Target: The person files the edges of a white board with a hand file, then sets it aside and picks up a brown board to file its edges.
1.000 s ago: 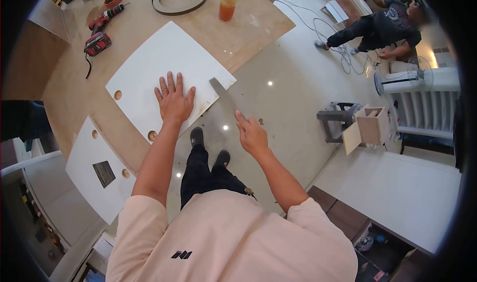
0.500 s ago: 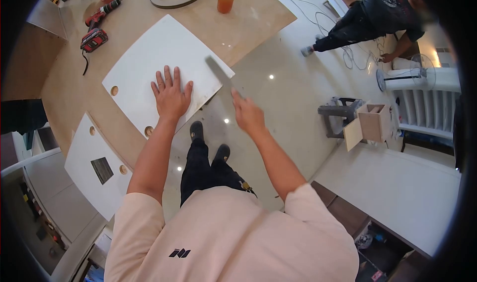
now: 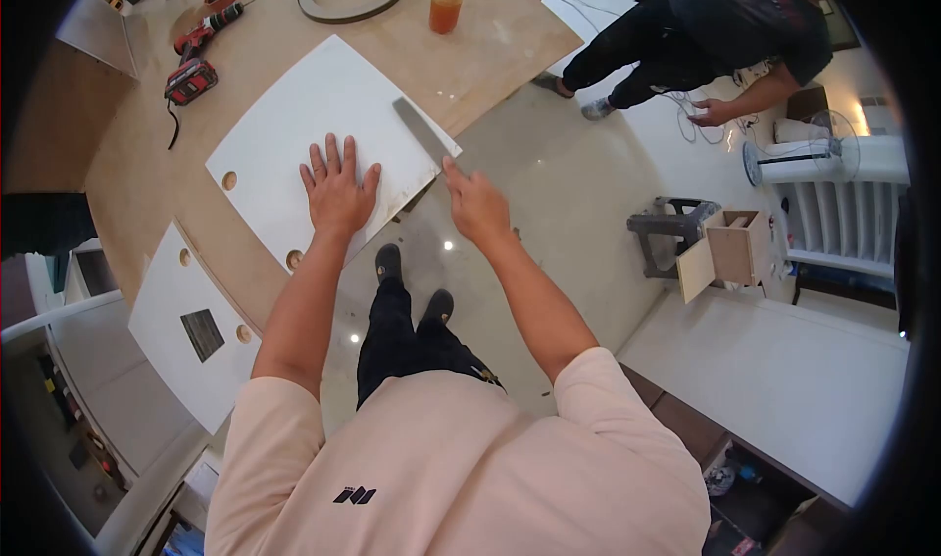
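Note:
My left hand lies flat with fingers spread on a white panel, which has two round holes along its left side. My right hand is wrapped round the end of a long, flat grey file. The file's blade points up and left, overlapping the panel's right corner in this view. My right hand itself is out past the panel's edge, over the floor; the grip is hidden inside the fingers.
On the wooden table are a red cordless drill, a roll of edge banding and a bottle of orange liquid. A second white panel lies at lower left. Another person walks at upper right, near a grey stool.
My right hand and the file have shifted slightly left, closer to the panel's edge. My left hand stays put. The other person has stepped left, nearer the table.

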The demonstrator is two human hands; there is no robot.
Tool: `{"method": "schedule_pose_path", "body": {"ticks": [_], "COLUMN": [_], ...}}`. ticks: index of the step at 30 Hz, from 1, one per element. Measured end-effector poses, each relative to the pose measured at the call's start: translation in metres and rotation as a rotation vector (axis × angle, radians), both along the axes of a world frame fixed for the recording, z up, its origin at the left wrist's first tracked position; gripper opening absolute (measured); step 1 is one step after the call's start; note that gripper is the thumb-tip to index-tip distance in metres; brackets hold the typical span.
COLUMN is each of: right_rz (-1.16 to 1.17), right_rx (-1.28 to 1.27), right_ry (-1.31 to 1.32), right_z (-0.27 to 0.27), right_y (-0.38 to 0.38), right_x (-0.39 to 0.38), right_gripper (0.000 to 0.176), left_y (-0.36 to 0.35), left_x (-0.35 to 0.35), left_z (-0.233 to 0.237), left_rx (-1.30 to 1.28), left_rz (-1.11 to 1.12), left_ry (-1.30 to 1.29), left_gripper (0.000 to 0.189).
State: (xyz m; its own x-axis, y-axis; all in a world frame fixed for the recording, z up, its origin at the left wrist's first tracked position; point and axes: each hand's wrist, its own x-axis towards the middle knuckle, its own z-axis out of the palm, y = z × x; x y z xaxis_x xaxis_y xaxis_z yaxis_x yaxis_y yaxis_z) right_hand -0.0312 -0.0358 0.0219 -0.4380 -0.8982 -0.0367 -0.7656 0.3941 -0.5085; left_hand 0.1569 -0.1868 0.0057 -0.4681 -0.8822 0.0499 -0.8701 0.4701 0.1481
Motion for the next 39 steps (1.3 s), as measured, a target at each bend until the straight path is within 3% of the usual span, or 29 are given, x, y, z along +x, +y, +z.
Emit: {"method": "schedule_pose_path", "body": {"ticks": [2,5,8,11,14,17,20,23,26,29,35,39], "right_rz": [0.031,0.058,0.004,0.026,0.073,0.028,0.065,0.086,0.082,0.076,0.082,0.073], "right_rx": [0.039,-0.136,0.029,0.020,-0.331,0.105,0.088,0.012,0.143,0.093,0.009,0.060], "right_ry": [0.023,-0.031,-0.009,0.091,0.047,0.009,0.036,0.050,0.000,-0.011,-0.073,-0.014], "right_z": [-0.012,-0.022,-0.005,-0.002,-0.024,-0.002,0.006,-0.009,-0.007,0.002,-0.008,0.000], "right_y": [0.030,0.067,0.015,-0.002,0.061,0.026,-0.004,0.037,0.048,0.001,0.061,0.012], "right_x": [0.010,0.023,0.002,-0.010,-0.001,-0.020,-0.037,-0.029,-0.031,-0.044,-0.032,-0.049], "right_gripper": [0.041,0.042,0.042,0.040,0.037,0.038,0.040,0.039,0.040,0.040,0.039,0.039], "left_y": [0.000,0.001,0.002,0.001,0.001,0.002,0.001,0.001,0.002,0.003,0.002,0.001], "left_x": [0.000,0.000,0.000,0.000,-0.002,0.000,-0.001,-0.002,-0.002,-0.004,-0.005,-0.005], "left_z": [-0.003,0.000,-0.001,0.001,0.000,0.003,0.005,0.006,0.005,0.008,0.011,0.008], "left_rx": [-0.011,-0.035,-0.044,-0.024,-0.010,-0.010,0.020,0.029,0.015,0.022,0.061,0.036], "left_rz": [0.002,-0.004,-0.008,-0.002,0.015,-0.008,-0.001,0.004,0.004,0.007,0.020,0.013], "left_ry": [0.009,0.005,0.019,0.013,-0.002,0.007,0.002,-0.020,-0.021,-0.034,-0.045,-0.058], "left_gripper": [0.071,0.070,0.070,0.070,0.070,0.071,0.071,0.071,0.071,0.071,0.071,0.072]}}
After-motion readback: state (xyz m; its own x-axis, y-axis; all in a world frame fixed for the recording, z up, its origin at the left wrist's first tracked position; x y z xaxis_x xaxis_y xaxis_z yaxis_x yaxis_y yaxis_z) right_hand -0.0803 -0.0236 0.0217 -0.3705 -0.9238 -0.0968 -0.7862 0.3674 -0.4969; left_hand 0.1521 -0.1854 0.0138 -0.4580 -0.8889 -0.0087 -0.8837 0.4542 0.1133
